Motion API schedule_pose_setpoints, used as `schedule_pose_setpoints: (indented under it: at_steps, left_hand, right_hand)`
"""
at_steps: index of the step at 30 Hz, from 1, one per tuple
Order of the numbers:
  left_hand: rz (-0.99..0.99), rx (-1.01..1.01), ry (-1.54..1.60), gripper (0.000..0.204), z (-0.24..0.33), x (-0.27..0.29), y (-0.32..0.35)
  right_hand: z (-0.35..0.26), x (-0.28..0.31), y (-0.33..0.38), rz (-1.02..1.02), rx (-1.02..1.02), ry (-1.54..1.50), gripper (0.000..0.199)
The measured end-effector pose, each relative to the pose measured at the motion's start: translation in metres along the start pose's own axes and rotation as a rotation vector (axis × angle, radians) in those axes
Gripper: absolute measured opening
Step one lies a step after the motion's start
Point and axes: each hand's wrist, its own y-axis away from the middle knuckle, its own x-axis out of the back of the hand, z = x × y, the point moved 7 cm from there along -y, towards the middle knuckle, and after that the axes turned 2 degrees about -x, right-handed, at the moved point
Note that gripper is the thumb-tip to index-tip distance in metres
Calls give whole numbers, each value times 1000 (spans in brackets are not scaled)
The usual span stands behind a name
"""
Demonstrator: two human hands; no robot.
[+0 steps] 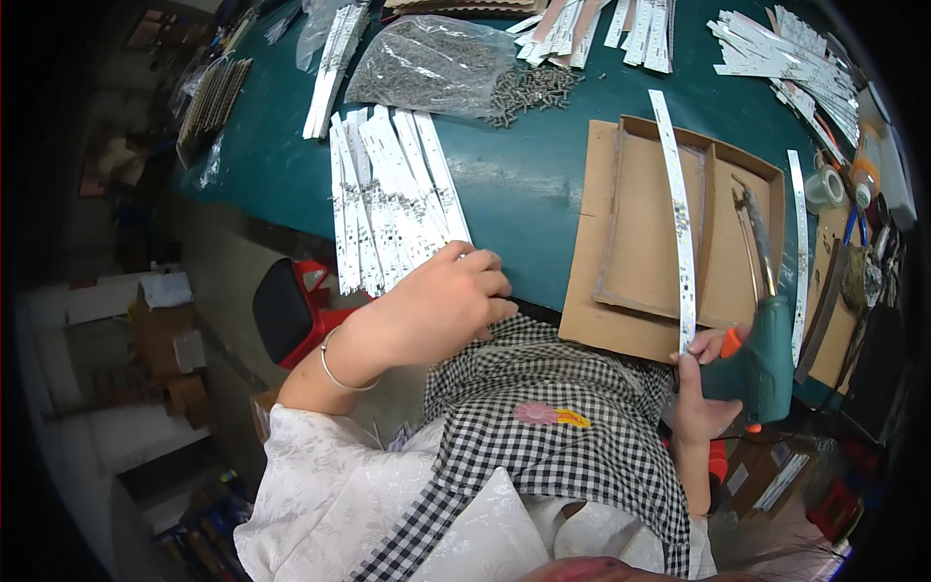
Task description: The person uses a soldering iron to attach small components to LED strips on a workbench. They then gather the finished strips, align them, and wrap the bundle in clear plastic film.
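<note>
My right hand [700, 393] pinches the near end of a long white LED circuit strip [681, 228] between thumb and fingers. The strip slants up over a shallow cardboard tray [621, 223]. Close beside that hand is a green-handled soldering gun [771, 359], its metal tips pointing away over the tray. My left hand [451, 296] is at the table's near edge, fingers curled inward; what they hold, if anything, is hidden. Just beyond it lies a fanned pile of white strips [388, 209] with small metal parts across their middles.
A clear plastic bag [432, 68] of small metal parts spills a heap [531, 92] onto the green table [524, 175]. More strips [786, 63] lie at the far right. Another strip [798, 252], a tape roll [825, 188] and tools line the right side. A red-and-black chair [286, 315] stands left.
</note>
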Motion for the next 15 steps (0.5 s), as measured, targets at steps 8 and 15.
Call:
schedule_pose_setpoints:
  at_steps: [8,15]
  left_hand:
    - [499,173,-29,16,-93,53,-63]
    - [693,181,-140,13,-145,55,-122]
  right_hand:
    - [-9,-6,6,-81,12,34,70]
    - [-32,27,32,-21,-33,56,75]
